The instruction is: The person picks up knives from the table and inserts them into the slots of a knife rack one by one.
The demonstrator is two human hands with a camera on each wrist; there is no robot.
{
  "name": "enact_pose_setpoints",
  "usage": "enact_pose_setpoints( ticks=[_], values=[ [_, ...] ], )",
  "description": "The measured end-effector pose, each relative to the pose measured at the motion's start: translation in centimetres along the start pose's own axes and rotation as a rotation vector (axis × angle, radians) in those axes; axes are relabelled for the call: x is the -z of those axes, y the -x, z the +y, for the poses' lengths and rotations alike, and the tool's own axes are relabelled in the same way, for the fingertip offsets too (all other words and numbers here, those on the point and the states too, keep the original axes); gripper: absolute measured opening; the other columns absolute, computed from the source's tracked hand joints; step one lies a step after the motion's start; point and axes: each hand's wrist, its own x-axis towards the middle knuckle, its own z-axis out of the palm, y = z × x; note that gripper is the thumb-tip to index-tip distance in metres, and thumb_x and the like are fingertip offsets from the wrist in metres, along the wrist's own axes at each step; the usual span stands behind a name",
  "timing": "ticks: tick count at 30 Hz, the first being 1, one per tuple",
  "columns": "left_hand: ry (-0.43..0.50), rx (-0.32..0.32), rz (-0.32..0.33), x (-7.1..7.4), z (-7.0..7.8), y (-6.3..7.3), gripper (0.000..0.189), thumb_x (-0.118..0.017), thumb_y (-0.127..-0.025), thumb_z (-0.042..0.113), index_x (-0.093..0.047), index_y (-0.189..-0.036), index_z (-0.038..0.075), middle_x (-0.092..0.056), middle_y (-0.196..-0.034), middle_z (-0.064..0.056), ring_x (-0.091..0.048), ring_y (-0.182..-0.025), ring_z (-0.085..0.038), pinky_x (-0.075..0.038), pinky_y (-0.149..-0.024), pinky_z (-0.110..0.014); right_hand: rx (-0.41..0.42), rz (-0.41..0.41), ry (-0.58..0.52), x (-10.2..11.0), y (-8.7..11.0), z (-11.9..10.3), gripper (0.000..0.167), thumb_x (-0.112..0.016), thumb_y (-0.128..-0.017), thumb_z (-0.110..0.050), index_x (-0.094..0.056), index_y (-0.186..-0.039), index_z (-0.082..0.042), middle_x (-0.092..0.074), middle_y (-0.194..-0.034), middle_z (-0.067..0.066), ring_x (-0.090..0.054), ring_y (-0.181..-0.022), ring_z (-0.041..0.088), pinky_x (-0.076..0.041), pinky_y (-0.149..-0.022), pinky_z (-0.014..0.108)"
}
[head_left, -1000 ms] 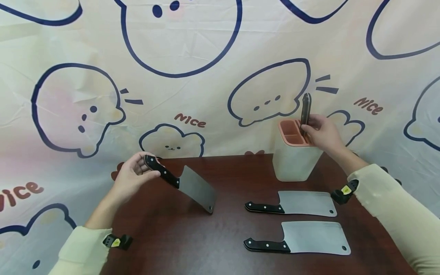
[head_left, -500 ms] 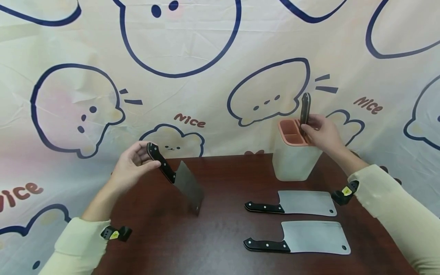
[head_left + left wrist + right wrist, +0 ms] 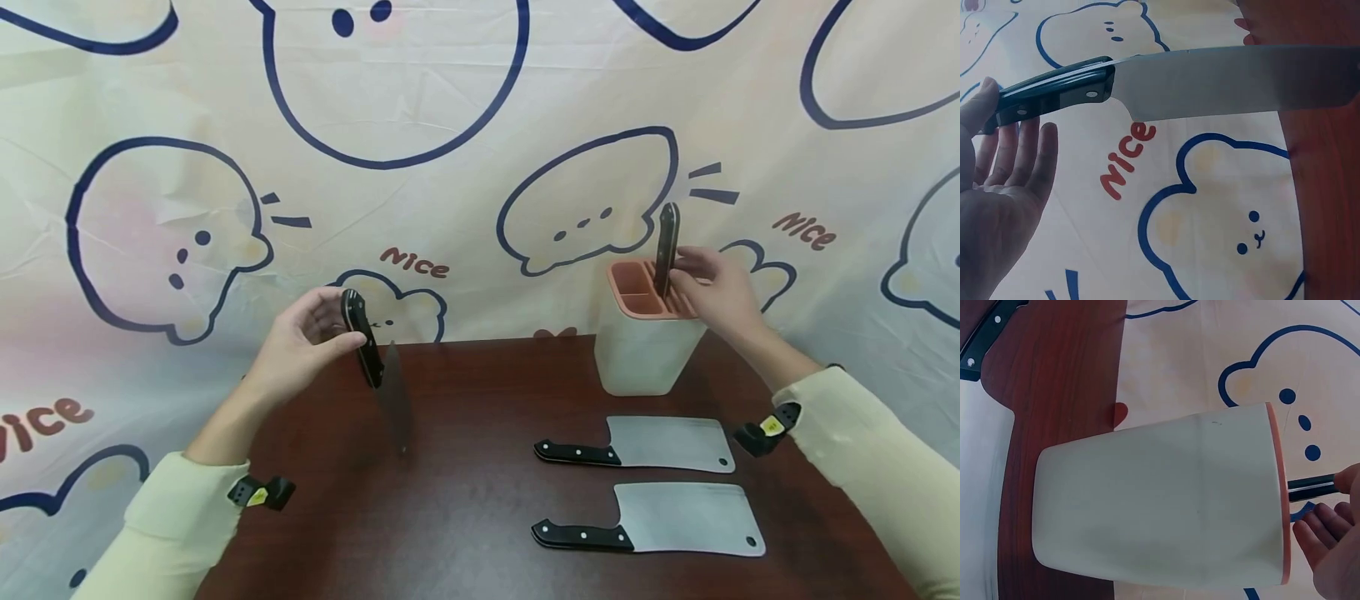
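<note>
My left hand (image 3: 311,333) grips the black handle of a cleaver (image 3: 370,350) between thumb and fingers. The handle slants up and the blade points down, seen nearly edge-on in the head view; the left wrist view shows the broad blade (image 3: 1222,84) from the side. At the right, my right hand (image 3: 720,292) is beside a black-handled knife (image 3: 667,242) standing in a knife holder (image 3: 645,358). Its thumb is close to the handle and the fingers are loosely spread. That knife's blade is hidden inside the white holder, which has an orange slotted top.
Two more cleavers lie flat on the dark wooden table (image 3: 450,517), one (image 3: 667,442) in front of the holder and one (image 3: 682,517) nearer me. Their handles point left. A patterned cloth (image 3: 450,208) hangs behind the table.
My left hand has risen and moved slightly right, turning the cleaver more upright and edge-on. My right hand has drawn a little to the right, away from the knife handle, which stays put.
</note>
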Motion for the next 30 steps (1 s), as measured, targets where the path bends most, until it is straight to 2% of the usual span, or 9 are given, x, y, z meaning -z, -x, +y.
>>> enact_pose_setpoints(
  ticks=[5, 8, 15, 22, 30],
  values=[
    [0.000, -0.008, -0.012, -0.4, 0.9, -0.9, 0.040, -0.073, -0.092, 0.000, -0.056, -0.128, 0.004, -0.067, -0.104, 0.002, -0.067, -0.092, -0.014, -0.058, -0.078, -0.023, -0.018, -0.004, 0.002, 0.5, 0.6, -0.3, 0.066, -0.051, -0.104, -0.046, -0.038, -0.156, -0.009, -0.052, -0.146, 0.024, -0.045, -0.136, 0.045, -0.037, -0.106, 0.070],
    [-0.005, -0.006, -0.018, -0.7, 1.5, -1.4, 0.041, -0.074, -0.092, 0.003, -0.056, -0.129, 0.005, -0.068, -0.105, 0.001, -0.068, -0.092, -0.015, -0.059, -0.075, -0.025, -0.005, -0.001, 0.001, 0.8, 0.9, -0.7, 0.064, -0.051, -0.104, -0.045, -0.039, -0.156, -0.008, -0.053, -0.145, 0.024, -0.045, -0.136, 0.045, -0.037, -0.105, 0.070],
    [-0.032, -0.016, -0.023, -1.9, 2.7, -2.5, 0.044, -0.075, -0.092, 0.005, -0.056, -0.131, 0.001, -0.068, -0.111, -0.005, -0.068, -0.096, -0.017, -0.055, -0.084, -0.021, 0.027, 0.009, -0.004, 0.9, 1.8, -2.2, 0.060, -0.052, -0.105, -0.040, -0.040, -0.155, -0.009, -0.053, -0.145, 0.023, -0.046, -0.136, 0.042, -0.040, -0.107, 0.065],
    [-0.039, 0.013, -0.034, -3.3, 4.1, -3.6, 0.047, -0.076, -0.092, 0.007, -0.055, -0.134, 0.001, -0.068, -0.119, -0.014, -0.066, -0.097, -0.019, -0.052, -0.087, -0.023, 0.089, 0.003, -0.034, 0.4, 2.7, -3.4, 0.052, -0.055, -0.105, -0.034, -0.048, -0.150, -0.009, -0.056, -0.141, 0.019, -0.049, -0.133, 0.036, -0.039, -0.108, 0.062],
    [-0.008, -0.056, -0.023, -5.2, 4.7, -4.7, 0.046, -0.079, -0.089, 0.006, -0.058, -0.131, 0.002, -0.071, -0.114, -0.012, -0.066, -0.095, -0.020, -0.052, -0.084, -0.028, 0.148, 0.012, -0.059, -0.9, 3.5, -4.8, 0.050, -0.061, -0.103, -0.030, -0.052, -0.146, -0.008, -0.060, -0.136, 0.017, -0.055, -0.126, 0.031, -0.040, -0.110, 0.058]
  ],
)
